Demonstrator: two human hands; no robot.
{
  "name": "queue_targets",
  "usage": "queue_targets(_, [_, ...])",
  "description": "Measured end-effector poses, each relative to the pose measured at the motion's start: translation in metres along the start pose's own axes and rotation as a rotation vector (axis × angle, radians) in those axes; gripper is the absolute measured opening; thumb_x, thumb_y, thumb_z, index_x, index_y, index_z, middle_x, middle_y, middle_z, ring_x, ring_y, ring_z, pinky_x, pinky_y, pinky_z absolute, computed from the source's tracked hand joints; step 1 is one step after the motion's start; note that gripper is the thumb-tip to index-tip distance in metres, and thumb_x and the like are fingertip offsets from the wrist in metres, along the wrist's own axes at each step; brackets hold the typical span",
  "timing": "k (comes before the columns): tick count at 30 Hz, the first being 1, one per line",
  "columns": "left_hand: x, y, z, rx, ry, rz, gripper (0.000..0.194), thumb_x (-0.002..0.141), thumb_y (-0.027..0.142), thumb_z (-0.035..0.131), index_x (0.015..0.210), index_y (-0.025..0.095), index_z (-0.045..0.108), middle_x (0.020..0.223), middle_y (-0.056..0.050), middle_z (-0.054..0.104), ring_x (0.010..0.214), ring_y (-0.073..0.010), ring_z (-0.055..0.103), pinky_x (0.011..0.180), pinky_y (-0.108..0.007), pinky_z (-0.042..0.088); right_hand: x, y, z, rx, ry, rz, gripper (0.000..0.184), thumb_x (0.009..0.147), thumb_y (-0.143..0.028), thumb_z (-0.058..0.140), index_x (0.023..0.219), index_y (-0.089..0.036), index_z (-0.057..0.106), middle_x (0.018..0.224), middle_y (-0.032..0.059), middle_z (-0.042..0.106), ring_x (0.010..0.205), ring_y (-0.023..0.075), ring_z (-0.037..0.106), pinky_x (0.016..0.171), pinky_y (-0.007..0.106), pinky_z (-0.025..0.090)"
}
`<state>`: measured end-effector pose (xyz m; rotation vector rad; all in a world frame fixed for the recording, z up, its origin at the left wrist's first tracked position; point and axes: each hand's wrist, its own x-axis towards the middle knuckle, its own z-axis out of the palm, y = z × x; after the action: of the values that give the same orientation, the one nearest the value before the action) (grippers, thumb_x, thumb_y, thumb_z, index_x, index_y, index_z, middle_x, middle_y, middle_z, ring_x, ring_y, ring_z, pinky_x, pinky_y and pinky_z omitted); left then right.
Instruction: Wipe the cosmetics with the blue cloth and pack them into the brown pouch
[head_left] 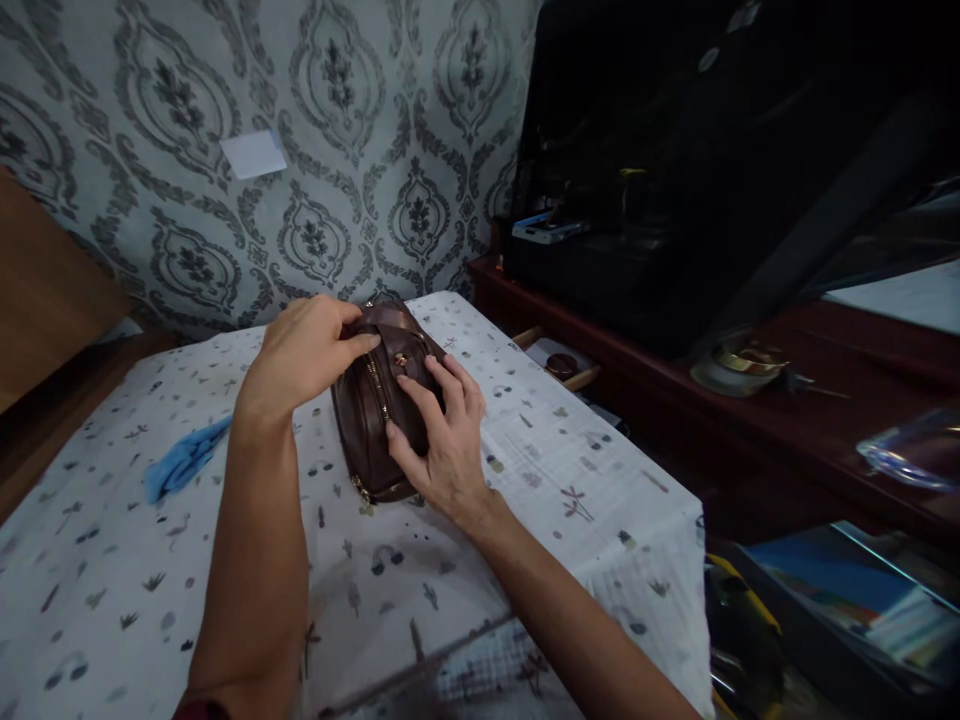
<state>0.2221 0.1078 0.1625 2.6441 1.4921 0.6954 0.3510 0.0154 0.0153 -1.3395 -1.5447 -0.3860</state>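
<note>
A brown leather handbag (362,432) with gold-coloured zips and a small metal fitting lies on the patterned white cloth. My left hand (304,350) reaches over its far end, thumb on top near the zip and fingers bent round the leather; part of the fingertips is hidden. On the near right side of the bag rests my right hand (448,435), its fingers spread over the leather and its thumb beside the lower end of the zip. The zip (377,385) runs between the two hands.
A crumpled blue cloth (184,462) lies left of my left forearm. The patterned white cloth (600,540) covers the table. On the right stands a dark red cabinet (750,430) with a partly open drawer (581,378), a large black screen (660,180) and a tape roll (739,368).
</note>
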Motion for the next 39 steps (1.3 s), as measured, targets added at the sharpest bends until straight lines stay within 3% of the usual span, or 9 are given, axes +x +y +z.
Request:
queue_targets(7, [-0.006,0.006,-0.007,-0.031,-0.105,0.073,0.025,0.077,0.038,0.066,0.059,0.020,0.063,0.053,0.000,0.049,0.058,-0.0174,0.047,0.062,-0.032,0.029,-0.001,-0.004,0.003,-0.005,0.007,-0.010,0.038,0.098,-0.030,0.047,0.132,-0.018,0.057,0.144,0.0168,0.048,0.144,0.0333,0.035,0.118,0.056,0.032])
queue_targets(15, [-0.010,0.013,-0.015,0.050,-0.150,0.100,0.036,0.081,0.038,0.062,0.055,0.019,0.045,0.050,0.002,0.044,0.052,-0.0131,0.040,0.056,-0.030,0.026,-0.001,-0.003,0.005,-0.005,0.021,-0.010,0.038,0.096,-0.033,0.050,0.131,-0.019,0.058,0.143,0.0161,0.051,0.143,0.0336,0.038,0.117,0.055,0.033])
queue_targets(22, [-0.012,0.014,-0.017,0.015,-0.235,0.168,0.037,0.080,0.037,0.061,0.055,0.018,0.041,0.051,0.004,0.041,0.052,-0.0106,0.038,0.055,-0.029,0.026,-0.001,-0.004,0.007,-0.022,0.044,-0.003,0.037,0.094,-0.029,0.051,0.130,-0.019,0.058,0.143,0.0158,0.050,0.142,0.0337,0.038,0.116,0.056,0.034])
queue_targets(30, [-0.010,0.014,-0.013,0.003,-0.188,0.115,0.037,0.081,0.040,0.059,0.056,0.020,0.042,0.053,0.002,0.044,0.054,-0.0127,0.039,0.056,-0.030,0.025,0.000,-0.004,0.001,0.024,0.021,-0.008,0.037,0.098,-0.034,0.050,0.131,-0.019,0.058,0.142,0.0164,0.050,0.143,0.0338,0.037,0.117,0.057,0.034])
queue_targets(35, [-0.008,0.021,-0.004,-0.110,-0.065,0.118,0.019,0.081,0.036,0.063,0.073,0.020,0.057,0.065,0.001,0.056,0.061,-0.0149,0.045,0.060,-0.029,0.029,-0.009,-0.003,-0.013,0.031,0.008,-0.023,0.037,0.099,-0.034,0.051,0.131,-0.018,0.056,0.145,0.0177,0.048,0.144,0.0328,0.038,0.116,0.055,0.038])
queue_targets(39, [-0.005,0.033,0.012,-0.127,-0.024,0.173,0.019,0.084,0.038,0.060,0.079,0.019,0.064,0.073,-0.001,0.062,0.066,-0.0160,0.048,0.064,-0.028,0.033,-0.022,0.000,-0.018,0.018,0.038,-0.019,0.033,0.098,-0.026,0.052,0.130,-0.017,0.055,0.143,0.0173,0.052,0.141,0.0317,0.042,0.114,0.054,0.040])
